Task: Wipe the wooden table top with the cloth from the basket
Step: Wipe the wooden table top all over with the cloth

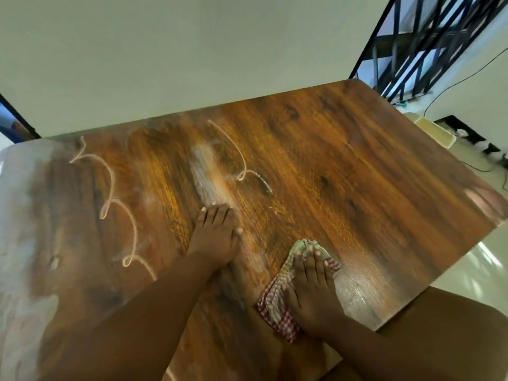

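The wooden table top (343,166) fills the view, with pale chalk-like squiggles (110,188) on its left half and a whitish smear (204,174) near the middle. My right hand (313,292) presses flat on a red-checked and green cloth (275,303) near the table's front right edge. My left hand (215,235) lies flat on the bare wood just left of the cloth, fingers together, holding nothing. The basket is out of view.
A white wall stands behind the table. At the far right a black metal grille (412,45), a pale rectangular bin (435,132) and cables (478,166) sit on the tiled floor. The table's left end shows a dusty glare (19,215).
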`<action>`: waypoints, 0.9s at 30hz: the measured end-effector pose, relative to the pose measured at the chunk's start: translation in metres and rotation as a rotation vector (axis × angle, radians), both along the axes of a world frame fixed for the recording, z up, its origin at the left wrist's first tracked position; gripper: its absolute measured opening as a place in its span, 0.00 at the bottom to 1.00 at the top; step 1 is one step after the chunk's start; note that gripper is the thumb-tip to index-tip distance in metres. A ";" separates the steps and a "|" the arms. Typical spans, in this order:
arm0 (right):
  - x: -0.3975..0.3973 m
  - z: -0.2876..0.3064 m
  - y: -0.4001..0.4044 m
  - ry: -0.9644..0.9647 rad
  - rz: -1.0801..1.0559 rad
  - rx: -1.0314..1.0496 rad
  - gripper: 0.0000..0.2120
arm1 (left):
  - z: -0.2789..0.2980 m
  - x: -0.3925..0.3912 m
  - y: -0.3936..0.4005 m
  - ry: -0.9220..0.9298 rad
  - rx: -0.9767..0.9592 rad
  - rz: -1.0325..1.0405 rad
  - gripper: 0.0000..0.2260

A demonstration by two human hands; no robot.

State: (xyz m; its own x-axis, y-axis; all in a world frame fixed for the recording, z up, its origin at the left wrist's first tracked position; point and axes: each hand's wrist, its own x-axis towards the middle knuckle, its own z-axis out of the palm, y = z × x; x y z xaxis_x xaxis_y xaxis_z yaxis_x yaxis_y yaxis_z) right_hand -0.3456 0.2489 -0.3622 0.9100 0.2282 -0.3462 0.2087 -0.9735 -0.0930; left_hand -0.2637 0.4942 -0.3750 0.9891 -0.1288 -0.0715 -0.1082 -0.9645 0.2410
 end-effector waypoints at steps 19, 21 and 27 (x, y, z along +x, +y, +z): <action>0.226 -0.006 0.107 -0.100 0.333 0.123 0.35 | -0.011 0.075 0.025 -0.046 -0.054 0.074 0.27; 0.222 -0.005 0.101 -0.082 0.331 0.158 0.33 | -0.010 0.075 0.025 -0.036 -0.059 0.070 0.28; 0.183 0.007 0.062 0.049 0.396 0.261 0.34 | -0.009 0.073 0.027 -0.026 -0.074 0.064 0.26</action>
